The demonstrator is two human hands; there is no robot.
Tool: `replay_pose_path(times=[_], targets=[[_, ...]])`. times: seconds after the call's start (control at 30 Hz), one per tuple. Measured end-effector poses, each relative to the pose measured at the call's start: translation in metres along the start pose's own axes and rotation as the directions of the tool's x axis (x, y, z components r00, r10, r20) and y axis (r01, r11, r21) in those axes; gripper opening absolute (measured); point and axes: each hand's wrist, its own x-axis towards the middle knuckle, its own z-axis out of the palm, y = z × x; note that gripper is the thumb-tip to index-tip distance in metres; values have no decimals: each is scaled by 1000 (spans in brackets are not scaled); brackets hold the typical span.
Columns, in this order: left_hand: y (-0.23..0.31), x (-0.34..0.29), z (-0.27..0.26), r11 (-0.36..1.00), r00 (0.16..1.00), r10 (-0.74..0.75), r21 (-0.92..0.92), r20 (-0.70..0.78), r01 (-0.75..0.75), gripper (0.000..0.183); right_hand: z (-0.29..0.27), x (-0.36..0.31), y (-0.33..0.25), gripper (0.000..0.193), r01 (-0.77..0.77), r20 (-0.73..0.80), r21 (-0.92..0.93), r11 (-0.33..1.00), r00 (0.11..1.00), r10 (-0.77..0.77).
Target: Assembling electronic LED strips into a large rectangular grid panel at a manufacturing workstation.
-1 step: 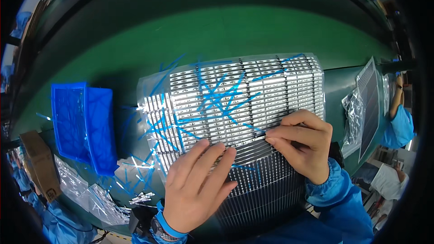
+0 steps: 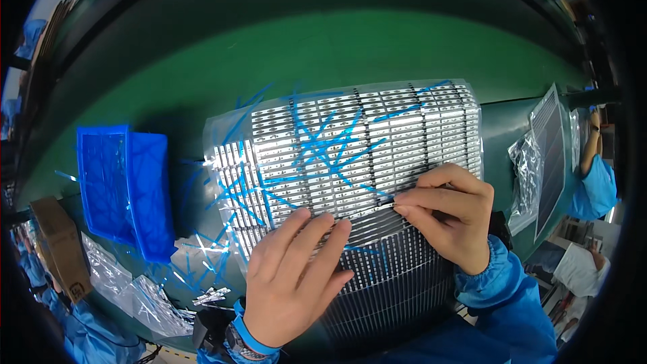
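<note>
**Hands on a striped component sheet**

The left hand (image 2: 291, 276) lies flat on a silvery component sheet (image 2: 350, 155) littered with thin blue strips (image 2: 317, 148). The right hand (image 2: 448, 212) pinches a strip at the sheet's surface. A blue bin (image 2: 121, 185) sits left.

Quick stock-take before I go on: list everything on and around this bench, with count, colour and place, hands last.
Component sheet: one, silvery rows of small parts under clear film, centre of the bench.
Blue strips: many, thin, bright blue, scattered across the sheet and off its left edge.
Blue tray: one, blue plastic, left of the sheet.
Clear bags: several, transparent, lower left by the tray.
Cardboard box: one, brown, far left edge.
Second sheet: one, dark, propped at the right.
Bench: one, green surface.
Other person's sleeve: one, blue, far right.
Left hand: flat on the sheet, fingers spread.
Right hand: pinching a strip end at the sheet.
</note>
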Motion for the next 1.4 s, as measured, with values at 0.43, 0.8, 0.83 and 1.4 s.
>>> replay_pose_path(times=[0.43,0.8,0.83,1.4], targets=[[8,1,3,987,998,-31,159,54,22,65,4,-1,2,21,24,-28,66,998,999,-22],[11,2,3,980,998,-40,197,50,29,64,6,0,0,21,19,-47,72,997,999,-16],[12,2,4,980,998,-46,196,53,35,63,5,0,-1,20,5,-40,80,997,999,-1],[19,2,4,978,996,-66,201,55,54,69,5,1,-2,20,-12,-32,97,995,999,16]])
